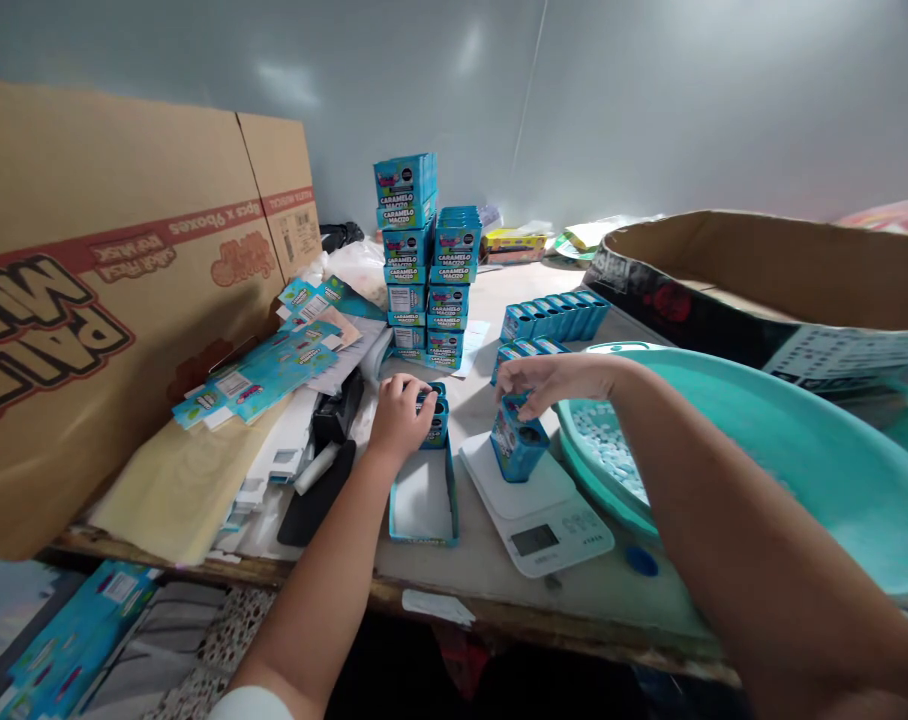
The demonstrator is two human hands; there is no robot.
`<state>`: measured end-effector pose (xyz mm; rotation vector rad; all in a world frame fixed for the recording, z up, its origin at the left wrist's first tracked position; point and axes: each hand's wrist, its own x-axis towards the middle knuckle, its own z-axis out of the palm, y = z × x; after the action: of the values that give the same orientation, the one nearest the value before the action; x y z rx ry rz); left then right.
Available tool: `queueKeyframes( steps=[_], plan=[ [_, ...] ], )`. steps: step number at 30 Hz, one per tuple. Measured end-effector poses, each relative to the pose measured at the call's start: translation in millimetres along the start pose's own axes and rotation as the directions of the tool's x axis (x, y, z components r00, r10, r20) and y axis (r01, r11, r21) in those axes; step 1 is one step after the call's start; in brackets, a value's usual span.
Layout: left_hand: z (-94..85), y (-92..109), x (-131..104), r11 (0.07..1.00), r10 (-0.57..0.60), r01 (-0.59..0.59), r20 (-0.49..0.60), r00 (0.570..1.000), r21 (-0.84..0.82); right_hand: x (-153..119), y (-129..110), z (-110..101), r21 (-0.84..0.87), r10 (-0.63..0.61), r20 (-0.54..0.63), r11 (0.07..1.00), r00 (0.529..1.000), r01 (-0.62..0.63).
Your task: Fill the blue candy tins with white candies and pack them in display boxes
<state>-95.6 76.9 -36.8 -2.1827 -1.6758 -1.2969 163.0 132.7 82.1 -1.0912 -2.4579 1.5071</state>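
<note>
My left hand [401, 412] is closed round a small blue candy box [437, 425] at the far end of an open blue display tray [422, 497]. The near part of that tray shows its bare white bottom. My right hand [548, 382] grips the top of another blue carton [519, 447] from above, with its fingers at the far side. This carton is upright on the white kitchen scale [540, 495], and a dark round hole shows in its top. I cannot read the scale's display.
Stacked full trays [409, 250] stand at the back, with rows of small boxes [555, 318] to their right. A turquoise basin [761, 440] of small pale pieces takes up the right. Flat printed cartons [266, 370] and a large cardboard box [139, 270] are at left.
</note>
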Motion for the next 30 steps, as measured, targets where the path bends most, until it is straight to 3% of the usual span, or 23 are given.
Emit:
queueKeyframes(
  steps=[1, 2, 3, 5, 6, 7, 10, 13, 21, 30],
  plan=[
    [0.0, 0, 0, 1.000, 0.001, -0.001, 0.004, 1.000, -0.001, 1, 4, -3, 0.053, -0.056, -0.099, 0.997, 0.993, 0.062],
    [-0.2, 0, 0, 1.000, 0.001, -0.001, 0.007, 1.000, -0.001, 3, 8, -6, 0.053, -0.105, -0.273, 0.991, 0.956, 0.124],
    [-0.4, 0, 0, 1.000, 0.001, -0.001, 0.009, 1.000, -0.002, 5, 14, -9, -0.001, -0.141, -0.479, 0.987, 0.867, 0.160],
    [-1.1, 0, 0, 1.000, -0.002, 0.002, 0.010, 1.000, -0.004, 9, 26, -15, -0.171, -0.199, -0.786, 0.980, 0.585, 0.103],
    [-1.6, 0, 0, 1.000, -0.004, 0.004, 0.011, 1.000, -0.005, 10, 32, -17, -0.252, -0.227, -0.845, 0.968, 0.484, 0.014],
    [-2.0, 0, 0, 1.000, -0.005, 0.005, 0.013, 1.000, -0.006, 11, 37, -19, -0.313, -0.243, -0.859, 0.945, 0.450, -0.089],
    [-2.8, 1, -1, 1.000, -0.006, 0.006, 0.015, 1.000, -0.008, 13, 50, -19, -0.418, -0.193, -0.822, 0.844, 0.536, -0.337],
    [-2.3, 2, -1, 1.000, -0.009, 0.009, 0.012, 1.000, -0.009, 16, 57, -14, -0.425, -0.099, -0.809, 0.779, 0.579, -0.461],
    [-1.0, 2, -1, 1.000, -0.016, 0.016, 0.010, 1.000, -0.002, 24, 61, -13, -0.458, -0.037, -0.747, 0.752, 0.663, -0.475],
    [-1.5, 3, -1, 1.000, -0.012, 0.012, 0.015, 1.000, 0.007, 29, 64, -18, -0.493, -0.025, -0.705, 0.736, 0.709, -0.464]
  ],
)
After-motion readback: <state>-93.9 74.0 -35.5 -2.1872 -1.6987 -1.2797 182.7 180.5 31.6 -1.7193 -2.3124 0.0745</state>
